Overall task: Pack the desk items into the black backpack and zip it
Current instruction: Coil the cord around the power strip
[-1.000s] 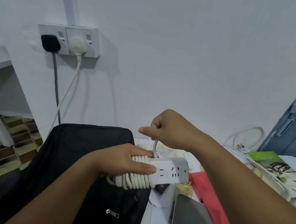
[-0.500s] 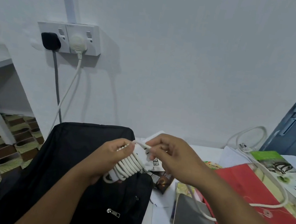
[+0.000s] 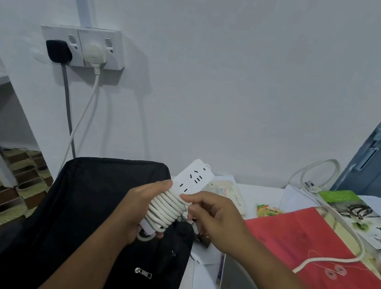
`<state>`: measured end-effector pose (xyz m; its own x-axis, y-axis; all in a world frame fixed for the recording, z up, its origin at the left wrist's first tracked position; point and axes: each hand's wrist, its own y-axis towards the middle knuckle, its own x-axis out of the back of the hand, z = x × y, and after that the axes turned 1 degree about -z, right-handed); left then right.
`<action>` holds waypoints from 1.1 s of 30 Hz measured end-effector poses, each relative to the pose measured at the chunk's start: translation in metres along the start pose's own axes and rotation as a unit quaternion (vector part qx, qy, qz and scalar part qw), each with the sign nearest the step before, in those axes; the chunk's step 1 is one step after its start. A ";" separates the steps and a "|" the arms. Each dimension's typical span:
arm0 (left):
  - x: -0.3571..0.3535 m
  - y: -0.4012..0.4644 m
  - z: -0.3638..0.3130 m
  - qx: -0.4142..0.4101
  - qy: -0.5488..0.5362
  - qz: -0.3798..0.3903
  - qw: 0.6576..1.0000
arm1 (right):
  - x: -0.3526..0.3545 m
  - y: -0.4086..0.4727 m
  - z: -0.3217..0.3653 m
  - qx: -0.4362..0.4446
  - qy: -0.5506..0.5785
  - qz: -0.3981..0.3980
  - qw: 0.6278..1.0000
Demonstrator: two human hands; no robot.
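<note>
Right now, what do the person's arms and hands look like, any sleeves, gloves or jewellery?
Both forearms are bare up to the frame edge, with no sleeves showing. The left hand and right hand wear no gloves, and no rings, watch or wristband can be seen.

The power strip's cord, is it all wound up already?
No. The left hand holds the power strip with the cord coiled around it, but a loose length still trails across the red folder.
</note>
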<state>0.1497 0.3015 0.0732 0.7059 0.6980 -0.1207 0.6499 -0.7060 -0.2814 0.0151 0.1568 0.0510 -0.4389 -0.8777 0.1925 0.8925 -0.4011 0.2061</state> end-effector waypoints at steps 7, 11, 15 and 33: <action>0.008 0.000 -0.010 -0.028 -0.045 0.034 0.998 | 0.011 0.007 -0.008 -0.061 0.068 0.020 0.996; 0.018 0.001 -0.017 -0.053 -0.004 0.076 0.996 | 0.022 0.017 -0.003 -0.096 -0.124 0.133 0.979; 0.025 -0.001 -0.026 -0.091 0.133 0.159 0.974 | 0.039 0.033 0.022 -0.113 -0.326 0.201 0.917; 0.003 0.008 -0.006 -0.114 0.350 0.102 0.924 | 0.018 0.045 0.092 -0.009 -0.441 0.208 0.873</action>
<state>0.1588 0.2975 0.0766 0.7777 0.3548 0.5189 0.4690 -0.8772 -0.1032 0.0379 0.1471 0.1522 0.0215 -0.4075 0.9130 0.9917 -0.1068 -0.0710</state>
